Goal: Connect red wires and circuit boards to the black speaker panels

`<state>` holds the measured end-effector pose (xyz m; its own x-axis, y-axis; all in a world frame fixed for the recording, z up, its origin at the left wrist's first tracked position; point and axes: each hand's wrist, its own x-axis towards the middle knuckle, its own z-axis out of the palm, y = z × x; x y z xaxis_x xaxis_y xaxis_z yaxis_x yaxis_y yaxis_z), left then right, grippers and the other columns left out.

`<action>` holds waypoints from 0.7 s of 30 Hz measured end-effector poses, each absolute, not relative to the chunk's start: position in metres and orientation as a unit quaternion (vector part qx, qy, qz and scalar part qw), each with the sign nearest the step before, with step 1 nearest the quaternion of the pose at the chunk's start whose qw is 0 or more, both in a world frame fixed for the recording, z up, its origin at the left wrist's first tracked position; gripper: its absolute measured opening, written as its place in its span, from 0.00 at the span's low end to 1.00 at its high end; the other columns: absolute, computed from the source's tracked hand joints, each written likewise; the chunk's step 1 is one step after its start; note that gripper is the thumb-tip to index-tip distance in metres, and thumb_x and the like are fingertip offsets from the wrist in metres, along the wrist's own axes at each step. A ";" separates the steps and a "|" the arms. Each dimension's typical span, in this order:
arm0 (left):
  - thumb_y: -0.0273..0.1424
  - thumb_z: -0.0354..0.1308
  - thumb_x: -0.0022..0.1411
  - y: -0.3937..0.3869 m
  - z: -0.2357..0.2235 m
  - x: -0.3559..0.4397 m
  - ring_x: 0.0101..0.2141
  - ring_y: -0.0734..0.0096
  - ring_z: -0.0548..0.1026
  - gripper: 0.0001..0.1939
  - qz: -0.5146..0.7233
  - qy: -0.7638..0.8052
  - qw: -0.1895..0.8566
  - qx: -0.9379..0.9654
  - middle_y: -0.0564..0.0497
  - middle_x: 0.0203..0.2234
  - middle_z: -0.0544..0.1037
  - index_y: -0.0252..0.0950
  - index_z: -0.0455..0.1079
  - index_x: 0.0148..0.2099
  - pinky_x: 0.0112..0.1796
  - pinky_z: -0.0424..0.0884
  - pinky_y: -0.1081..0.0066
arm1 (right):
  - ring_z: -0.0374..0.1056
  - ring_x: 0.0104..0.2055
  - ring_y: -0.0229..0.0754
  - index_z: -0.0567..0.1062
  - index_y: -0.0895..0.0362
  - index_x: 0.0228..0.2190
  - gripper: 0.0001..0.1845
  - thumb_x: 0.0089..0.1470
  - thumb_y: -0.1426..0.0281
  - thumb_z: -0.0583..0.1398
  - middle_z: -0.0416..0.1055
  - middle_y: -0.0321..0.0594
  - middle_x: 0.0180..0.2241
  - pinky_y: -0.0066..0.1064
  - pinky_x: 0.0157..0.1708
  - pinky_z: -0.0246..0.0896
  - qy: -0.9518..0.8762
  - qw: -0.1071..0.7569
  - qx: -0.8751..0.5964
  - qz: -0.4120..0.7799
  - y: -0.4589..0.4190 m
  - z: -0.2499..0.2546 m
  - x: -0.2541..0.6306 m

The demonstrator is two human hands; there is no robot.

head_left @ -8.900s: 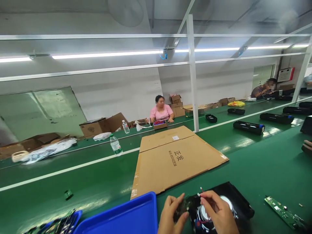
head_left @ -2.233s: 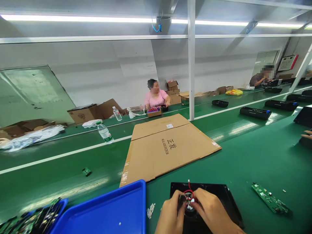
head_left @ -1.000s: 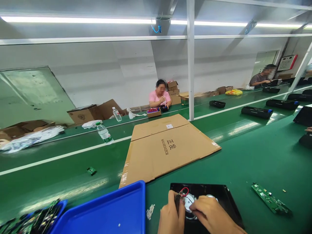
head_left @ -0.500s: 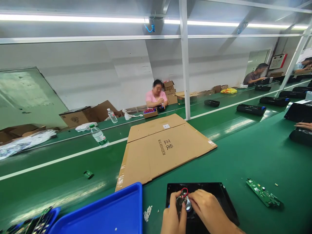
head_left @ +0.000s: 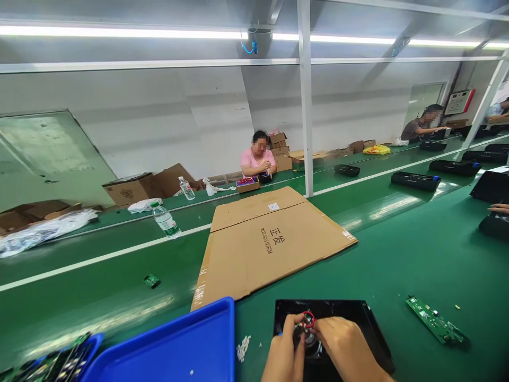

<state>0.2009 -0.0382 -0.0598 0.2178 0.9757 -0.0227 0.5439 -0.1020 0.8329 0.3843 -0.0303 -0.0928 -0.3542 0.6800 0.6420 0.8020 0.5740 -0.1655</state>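
A black speaker housing [head_left: 360,318] lies on the green table [head_left: 417,254] right in front of me. My left hand [head_left: 283,353] and my right hand [head_left: 344,347] meet over its round speaker driver [head_left: 312,346]. Both pinch a small part with a looped red wire [head_left: 308,319] just above the driver. What exactly each finger grips is hidden by the hands.
A blue tray [head_left: 175,347] sits at my left, a second one with circuit boards [head_left: 59,363] beyond it. A flat cardboard sheet [head_left: 266,244] lies ahead, a green circuit board [head_left: 435,322] at the right. A person in pink [head_left: 257,159] sits across; another person's hand [head_left: 499,208] shows at the right edge.
My hands stay over the speaker driver; the red wire loop has shifted slightly right between my fingers. The view has swung a little.
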 end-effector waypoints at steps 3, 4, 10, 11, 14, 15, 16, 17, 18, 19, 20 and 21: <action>0.20 0.48 0.75 -0.037 -0.064 0.199 0.39 0.59 0.89 0.22 0.268 0.546 0.384 0.694 0.40 0.40 0.91 0.34 0.75 0.64 0.42 0.79 0.69 | 0.75 0.25 0.43 0.69 0.50 0.30 0.14 0.63 0.81 0.60 0.75 0.32 0.26 0.35 0.26 0.61 -0.814 0.337 -0.459 -0.118 -0.030 -0.099 0.386; 0.21 0.48 0.75 -0.037 -0.064 0.199 0.38 0.60 0.89 0.22 0.263 0.542 0.386 0.699 0.42 0.39 0.91 0.36 0.75 0.64 0.41 0.78 0.70 | 0.75 0.25 0.43 0.68 0.50 0.31 0.14 0.64 0.80 0.59 0.74 0.32 0.26 0.34 0.26 0.62 -0.812 0.334 -0.462 -0.128 -0.030 -0.101 0.387; 0.19 0.51 0.73 -0.033 -0.054 0.191 0.47 0.64 0.89 0.22 0.273 0.486 0.423 0.714 0.45 0.46 0.91 0.39 0.76 0.62 0.48 0.78 0.74 | 0.78 0.35 0.44 0.71 0.52 0.43 0.13 0.60 0.79 0.63 0.79 0.37 0.37 0.30 0.33 0.71 -0.803 0.373 -0.458 -0.082 -0.024 -0.090 0.392; 0.18 0.51 0.72 -0.033 -0.053 0.189 0.48 0.64 0.88 0.23 0.275 0.478 0.430 0.715 0.46 0.48 0.91 0.39 0.76 0.62 0.49 0.77 0.74 | 0.79 0.38 0.44 0.72 0.53 0.46 0.18 0.57 0.82 0.62 0.80 0.37 0.40 0.29 0.37 0.73 -0.816 0.376 -0.435 -0.055 -0.022 -0.086 0.393; 0.18 0.52 0.72 -0.031 -0.052 0.187 0.48 0.64 0.88 0.22 0.263 0.468 0.433 0.724 0.46 0.49 0.91 0.39 0.75 0.61 0.48 0.77 0.74 | 0.78 0.40 0.41 0.75 0.52 0.49 0.26 0.52 0.87 0.63 0.81 0.32 0.39 0.28 0.39 0.71 -0.856 0.353 -0.377 0.011 -0.017 -0.079 0.396; 0.18 0.53 0.72 -0.031 -0.052 0.187 0.48 0.63 0.88 0.21 0.261 0.468 0.433 0.724 0.45 0.49 0.91 0.38 0.75 0.61 0.47 0.77 0.74 | 0.77 0.37 0.40 0.75 0.52 0.47 0.24 0.52 0.87 0.64 0.80 0.30 0.37 0.28 0.37 0.69 -0.862 0.345 -0.370 0.015 -0.016 -0.079 0.397; 0.19 0.53 0.73 -0.031 -0.053 0.188 0.47 0.63 0.88 0.20 0.261 0.469 0.435 0.723 0.44 0.49 0.91 0.38 0.75 0.61 0.47 0.77 0.73 | 0.76 0.35 0.39 0.76 0.52 0.45 0.22 0.53 0.86 0.66 0.79 0.29 0.35 0.29 0.35 0.67 -0.866 0.338 -0.369 0.010 -0.015 -0.080 0.398; 0.19 0.52 0.73 -0.031 -0.055 0.189 0.47 0.63 0.88 0.20 0.263 0.471 0.438 0.719 0.44 0.48 0.91 0.38 0.75 0.60 0.47 0.77 0.73 | 0.75 0.34 0.39 0.76 0.52 0.44 0.20 0.54 0.84 0.67 0.79 0.30 0.34 0.30 0.35 0.66 -0.867 0.331 -0.372 -0.001 -0.015 -0.082 0.399; 0.18 0.52 0.73 -0.031 -0.056 0.190 0.46 0.63 0.88 0.20 0.264 0.474 0.438 0.717 0.45 0.48 0.91 0.38 0.76 0.60 0.47 0.78 0.73 | 0.74 0.34 0.40 0.76 0.53 0.44 0.19 0.55 0.83 0.68 0.78 0.30 0.34 0.30 0.35 0.65 -0.869 0.326 -0.372 -0.015 -0.014 -0.085 0.400; 0.17 0.52 0.72 -0.031 -0.057 0.192 0.46 0.63 0.88 0.21 0.262 0.480 0.436 0.715 0.45 0.49 0.91 0.38 0.76 0.60 0.47 0.78 0.73 | 0.73 0.34 0.40 0.76 0.53 0.44 0.17 0.56 0.82 0.68 0.78 0.30 0.34 0.31 0.35 0.64 -0.870 0.322 -0.372 -0.027 -0.014 -0.088 0.401; 0.16 0.53 0.71 -0.032 -0.058 0.194 0.46 0.63 0.88 0.22 0.257 0.489 0.429 0.715 0.46 0.49 0.91 0.38 0.77 0.59 0.48 0.78 0.73 | 0.72 0.34 0.40 0.76 0.52 0.43 0.16 0.56 0.82 0.68 0.77 0.30 0.33 0.31 0.35 0.64 -0.871 0.318 -0.372 -0.032 -0.014 -0.091 0.401; 0.15 0.53 0.70 -0.032 -0.059 0.195 0.47 0.64 0.88 0.23 0.251 0.497 0.421 0.716 0.47 0.49 0.91 0.39 0.77 0.59 0.49 0.78 0.72 | 0.71 0.34 0.40 0.76 0.52 0.42 0.15 0.57 0.81 0.68 0.77 0.30 0.33 0.31 0.35 0.63 -0.871 0.315 -0.375 -0.032 -0.014 -0.093 0.401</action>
<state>0.1952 -0.0319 -0.0589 0.3794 0.9234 -0.0583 0.5002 -0.1517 0.8525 0.4009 -0.0138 -0.0931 -0.5200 0.6335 0.5729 0.6739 0.7165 -0.1806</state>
